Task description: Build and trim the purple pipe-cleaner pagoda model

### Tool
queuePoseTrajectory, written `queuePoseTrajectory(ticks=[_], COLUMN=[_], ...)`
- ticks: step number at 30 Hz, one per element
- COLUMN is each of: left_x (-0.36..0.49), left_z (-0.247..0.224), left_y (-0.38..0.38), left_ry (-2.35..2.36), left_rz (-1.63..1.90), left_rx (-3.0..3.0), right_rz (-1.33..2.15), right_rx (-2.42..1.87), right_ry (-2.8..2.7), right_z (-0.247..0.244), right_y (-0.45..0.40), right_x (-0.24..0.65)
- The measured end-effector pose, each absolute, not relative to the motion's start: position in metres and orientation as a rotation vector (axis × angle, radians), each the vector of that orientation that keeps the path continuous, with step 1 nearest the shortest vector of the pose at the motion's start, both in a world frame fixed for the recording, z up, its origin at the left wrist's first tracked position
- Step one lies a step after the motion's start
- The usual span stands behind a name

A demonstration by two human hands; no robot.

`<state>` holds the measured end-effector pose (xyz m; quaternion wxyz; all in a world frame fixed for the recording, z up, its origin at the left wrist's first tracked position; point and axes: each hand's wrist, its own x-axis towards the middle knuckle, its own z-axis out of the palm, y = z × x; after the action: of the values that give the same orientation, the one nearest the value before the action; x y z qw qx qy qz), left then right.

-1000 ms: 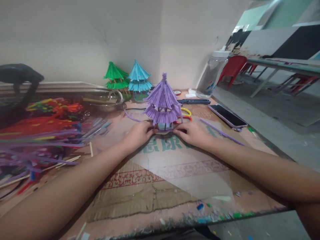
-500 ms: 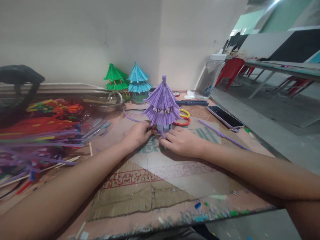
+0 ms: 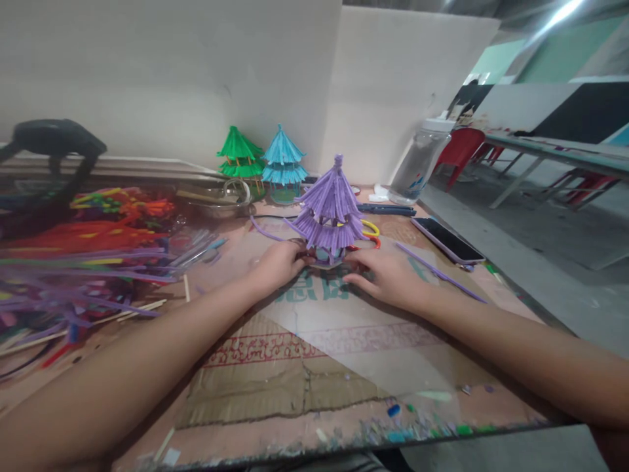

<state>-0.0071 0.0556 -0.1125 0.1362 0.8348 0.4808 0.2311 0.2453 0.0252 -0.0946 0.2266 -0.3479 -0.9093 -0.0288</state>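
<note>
A small two-tiered pavilion model [image 3: 333,203], covered in purple pipe cleaners, stands upright on the cardboard sheet [image 3: 236,393] in front of me. My left hand [image 3: 285,263] grips the left edge of its base, with the fingertips partly hidden behind it. At the base's right side is my right hand [image 3: 386,272], its thumb and fingers apart and the fingertips at the edge. Whether they touch the base I cannot tell. Scissors with yellow and red handles [image 3: 372,229] lie behind the model, partly covered. A loose purple pipe cleaner [image 3: 439,272] rests to the right.
Green [image 3: 240,152] and blue pavilion models [image 3: 284,157] stand by the wall. Pipe cleaners [image 3: 83,255] pile up at left near a metal bowl [image 3: 216,200]. A phone [image 3: 448,240], a water bottle [image 3: 421,160] and a dark tool [image 3: 388,210] are at right.
My right hand has moved right from the front of the purple model, and its fingers have spread. The base's front now shows. The whole view has shifted slightly.
</note>
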Motion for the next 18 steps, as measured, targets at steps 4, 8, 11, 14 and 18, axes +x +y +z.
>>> queuePoseTrajectory(ticks=[4, 8, 11, 14, 18], left_x=[-0.008, -0.01, -0.01, -0.009, -0.008], left_z=[-0.112, -0.117, -0.127, -0.138, -0.143], left_y=[0.055, 0.057, 0.063, 0.072, 0.079], left_ry=[1.384, 1.394, 1.369, 1.333, 1.373], left_rz=[0.672, 0.698, 0.743, 0.736, 0.692], left_rx=[2.403, 2.406, 2.412, 2.428, 2.389], right_rz=[-0.148, -0.238, -0.27, -0.263, -0.211], right_rx=[-0.899, -0.71, -0.555, -0.488, -0.47], right_ry=[-2.536, -2.518, -2.492, -2.466, -2.49], right_z=[-0.105, -0.113, -0.116, -0.117, -0.115], right_y=[0.034, 0.043, 0.044, 0.043, 0.042], right_x=[0.226, 0.219, 0.224, 0.227, 0.227])
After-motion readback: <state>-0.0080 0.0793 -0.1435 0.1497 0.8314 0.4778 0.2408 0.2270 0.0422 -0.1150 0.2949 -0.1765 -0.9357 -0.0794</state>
